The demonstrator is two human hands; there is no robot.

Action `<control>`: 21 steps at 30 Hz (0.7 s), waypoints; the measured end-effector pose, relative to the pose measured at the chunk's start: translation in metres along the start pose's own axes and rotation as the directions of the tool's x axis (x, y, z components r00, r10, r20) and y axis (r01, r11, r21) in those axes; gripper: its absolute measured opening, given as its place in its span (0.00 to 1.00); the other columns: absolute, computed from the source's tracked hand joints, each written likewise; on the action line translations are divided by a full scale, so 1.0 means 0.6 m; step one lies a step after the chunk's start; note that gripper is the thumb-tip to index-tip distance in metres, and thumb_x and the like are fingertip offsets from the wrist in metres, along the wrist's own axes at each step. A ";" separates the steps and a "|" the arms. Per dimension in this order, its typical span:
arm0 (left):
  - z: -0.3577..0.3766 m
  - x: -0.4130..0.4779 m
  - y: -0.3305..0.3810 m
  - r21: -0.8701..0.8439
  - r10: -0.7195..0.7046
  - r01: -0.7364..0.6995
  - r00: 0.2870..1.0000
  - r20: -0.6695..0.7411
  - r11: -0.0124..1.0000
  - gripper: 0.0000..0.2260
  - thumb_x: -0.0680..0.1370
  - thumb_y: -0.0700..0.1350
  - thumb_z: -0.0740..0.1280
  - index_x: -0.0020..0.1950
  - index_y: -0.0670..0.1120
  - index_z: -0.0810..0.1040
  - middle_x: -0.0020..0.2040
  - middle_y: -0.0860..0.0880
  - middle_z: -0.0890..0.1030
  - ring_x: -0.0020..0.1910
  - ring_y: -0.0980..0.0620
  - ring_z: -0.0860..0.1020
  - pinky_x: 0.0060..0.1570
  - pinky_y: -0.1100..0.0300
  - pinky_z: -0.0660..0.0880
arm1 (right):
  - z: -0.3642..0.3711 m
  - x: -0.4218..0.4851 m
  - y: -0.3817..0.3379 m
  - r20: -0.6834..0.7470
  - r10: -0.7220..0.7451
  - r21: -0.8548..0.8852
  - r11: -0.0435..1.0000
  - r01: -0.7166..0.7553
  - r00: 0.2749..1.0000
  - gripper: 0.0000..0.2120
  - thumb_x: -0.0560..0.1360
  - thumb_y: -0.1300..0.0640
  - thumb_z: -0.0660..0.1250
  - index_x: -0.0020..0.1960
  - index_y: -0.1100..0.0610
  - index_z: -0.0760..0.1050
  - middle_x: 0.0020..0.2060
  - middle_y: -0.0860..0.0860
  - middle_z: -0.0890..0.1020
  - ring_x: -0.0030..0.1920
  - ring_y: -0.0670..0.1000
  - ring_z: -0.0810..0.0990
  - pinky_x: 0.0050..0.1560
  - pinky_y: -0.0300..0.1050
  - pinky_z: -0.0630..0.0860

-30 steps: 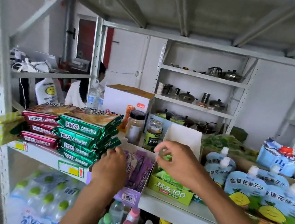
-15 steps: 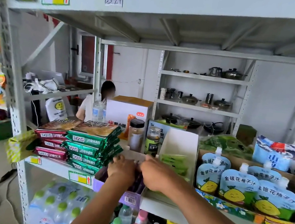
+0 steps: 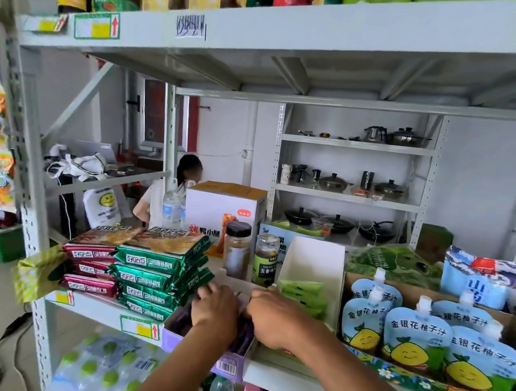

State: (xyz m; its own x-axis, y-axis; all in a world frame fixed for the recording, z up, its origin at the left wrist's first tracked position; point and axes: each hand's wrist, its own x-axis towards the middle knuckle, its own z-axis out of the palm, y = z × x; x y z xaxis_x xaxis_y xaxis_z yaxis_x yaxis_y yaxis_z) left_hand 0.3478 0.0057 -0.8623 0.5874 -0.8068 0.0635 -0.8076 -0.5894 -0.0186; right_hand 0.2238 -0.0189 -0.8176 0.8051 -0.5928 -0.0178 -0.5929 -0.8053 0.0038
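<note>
**Both hands set in the purple box on the middle shelf**

A small lilac cardboard display box (image 3: 173,341) is seen at the front edge of the pale grey metal shelf board (image 3: 94,309), with its barcoded front wall facing the camera. Slim dark purple foil packets (image 3: 183,319) are stood inside it.

The left hand (image 3: 216,308) is held over the middle of the box, with its fingers bent down among the packets. The right hand (image 3: 277,320) is placed just beside it, at the box's right rear corner, with its knuckles raised and its fingers curled downward. The fingertips of both hands are hidden behind the hands' backs, so it cannot be told whether a packet is pinched or only touched.

A stack of green foil biscuit packs (image 3: 152,276) is touched by the box's left side, and a stack of dark red packs (image 3: 90,271) is set further left. To the right, an open white-flapped carton of green sachets (image 3: 302,292) is placed just beside the box, and a brown tray of pale blue spouted juice pouches with lemon faces (image 3: 412,336) is set beyond it. Two dark-lidded glass spice jars (image 3: 236,248) are stood behind the hands.
</note>
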 end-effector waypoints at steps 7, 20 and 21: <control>0.003 0.013 0.002 0.133 -0.027 0.030 0.999 -0.027 0.991 0.22 0.86 0.47 0.58 0.78 0.39 0.64 0.75 0.38 0.67 0.73 0.39 0.65 0.68 0.52 0.67 | 0.000 0.002 0.004 -0.018 -0.009 0.002 1.000 0.009 1.000 0.15 0.79 0.69 0.59 0.61 0.63 0.79 0.61 0.57 0.75 0.65 0.60 0.72 0.62 0.56 0.76; 0.014 0.014 -0.014 -0.023 -0.019 0.020 0.999 0.030 1.000 0.24 0.85 0.45 0.61 0.79 0.39 0.59 0.76 0.36 0.66 0.74 0.38 0.68 0.68 0.47 0.72 | 0.006 0.009 0.014 -0.024 -0.014 0.070 0.997 0.016 1.000 0.16 0.77 0.69 0.59 0.57 0.58 0.82 0.58 0.58 0.78 0.61 0.60 0.77 0.60 0.56 0.79; 0.014 0.016 -0.017 -0.018 0.001 -0.001 1.000 0.022 1.000 0.24 0.85 0.45 0.60 0.79 0.38 0.58 0.75 0.36 0.67 0.74 0.38 0.69 0.68 0.47 0.73 | 0.006 0.009 0.016 -0.029 -0.020 0.077 0.997 0.022 0.999 0.16 0.77 0.70 0.59 0.57 0.58 0.82 0.59 0.58 0.78 0.61 0.60 0.77 0.59 0.56 0.78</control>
State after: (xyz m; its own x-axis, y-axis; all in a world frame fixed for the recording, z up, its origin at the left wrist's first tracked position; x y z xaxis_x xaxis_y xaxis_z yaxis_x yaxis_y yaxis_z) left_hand 0.3621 0.0033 -0.8701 0.5875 -0.8081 0.0412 -0.8088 -0.5880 -0.0002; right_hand 0.2225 -0.0297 -0.8215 0.8167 -0.5770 0.0106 -0.5748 -0.8150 -0.0740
